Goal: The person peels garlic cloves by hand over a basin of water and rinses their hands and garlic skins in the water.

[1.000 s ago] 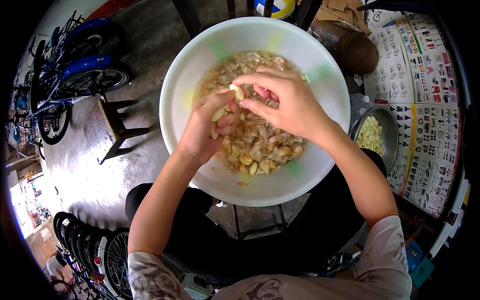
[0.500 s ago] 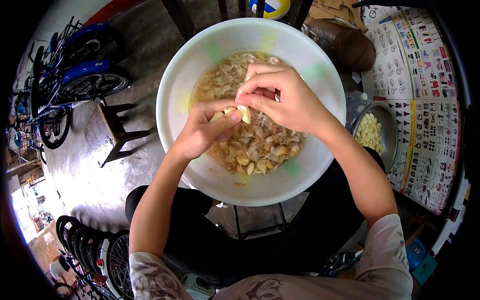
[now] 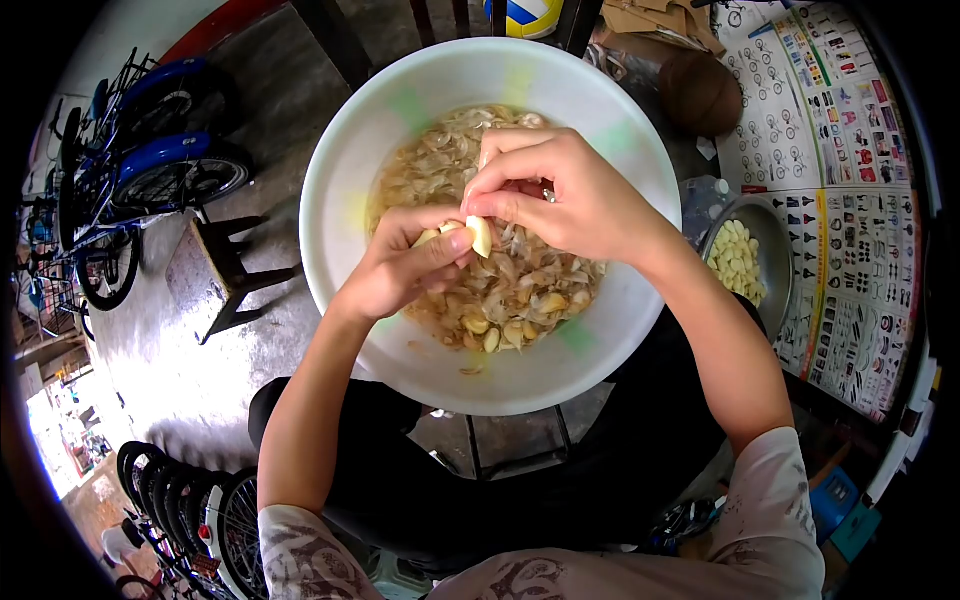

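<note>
Over a large white basin (image 3: 340, 290), my left hand (image 3: 405, 262) is closed around several pale garlic cloves, one garlic clove (image 3: 480, 238) standing out by the thumb. My right hand (image 3: 560, 190) pinches the top of that same clove with thumb and forefinger, its other fingers curled. Whether a bit of skin sits in the right pinch is too small to tell. Below both hands, loose garlic skins (image 3: 440, 150) float in water, with unpeeled cloves (image 3: 515, 330) gathered at the near side.
To the right, a metal bowl (image 3: 780, 250) holds peeled cloves (image 3: 735, 262), beside a printed sheet (image 3: 850, 220). A basketball (image 3: 702, 92) and a volleyball (image 3: 530, 15) lie beyond the basin. At left stand a small stool (image 3: 225, 270) and bicycles (image 3: 165, 165).
The clove between my hands now shows more of its smooth side, and it points downward. Both hands remain close together; the whole view has shifted slightly.
</note>
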`<state>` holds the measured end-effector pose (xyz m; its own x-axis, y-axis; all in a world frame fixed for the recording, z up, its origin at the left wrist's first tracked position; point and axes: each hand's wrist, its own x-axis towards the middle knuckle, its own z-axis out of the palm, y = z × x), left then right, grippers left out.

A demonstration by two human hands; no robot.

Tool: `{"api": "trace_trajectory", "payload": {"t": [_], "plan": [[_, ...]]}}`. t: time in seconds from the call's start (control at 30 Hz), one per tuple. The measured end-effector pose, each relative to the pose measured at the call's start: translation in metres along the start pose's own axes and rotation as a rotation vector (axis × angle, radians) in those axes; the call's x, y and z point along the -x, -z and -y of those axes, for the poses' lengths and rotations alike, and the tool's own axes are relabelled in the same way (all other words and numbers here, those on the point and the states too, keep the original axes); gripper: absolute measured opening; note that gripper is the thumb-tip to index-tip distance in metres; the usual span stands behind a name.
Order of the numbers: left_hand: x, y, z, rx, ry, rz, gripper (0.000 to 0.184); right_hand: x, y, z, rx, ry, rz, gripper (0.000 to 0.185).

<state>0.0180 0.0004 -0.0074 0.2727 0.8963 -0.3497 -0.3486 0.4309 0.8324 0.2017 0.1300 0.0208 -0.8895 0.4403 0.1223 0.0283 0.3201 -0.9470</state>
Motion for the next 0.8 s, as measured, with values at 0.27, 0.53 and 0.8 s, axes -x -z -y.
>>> {"api": "trace_trajectory", "payload": {"t": [0.27, 0.53, 0.8], "plan": [[0.0, 0.002, 0.001, 0.042, -0.007, -0.01, 0.03, 0.005, 0.004, 0.008, 0.06, -0.063, 0.03, 0.014], [0.001, -0.002, 0.0, 0.257, -0.049, 0.003, 0.028, 0.001, -0.002, -0.003, 0.081, 0.223, -0.121, 0.014], [0.0, 0.002, 0.003, 0.381, -0.118, -0.054, 0.027, 0.004, 0.004, -0.002, 0.03, -0.005, 0.177, 0.007]]}}
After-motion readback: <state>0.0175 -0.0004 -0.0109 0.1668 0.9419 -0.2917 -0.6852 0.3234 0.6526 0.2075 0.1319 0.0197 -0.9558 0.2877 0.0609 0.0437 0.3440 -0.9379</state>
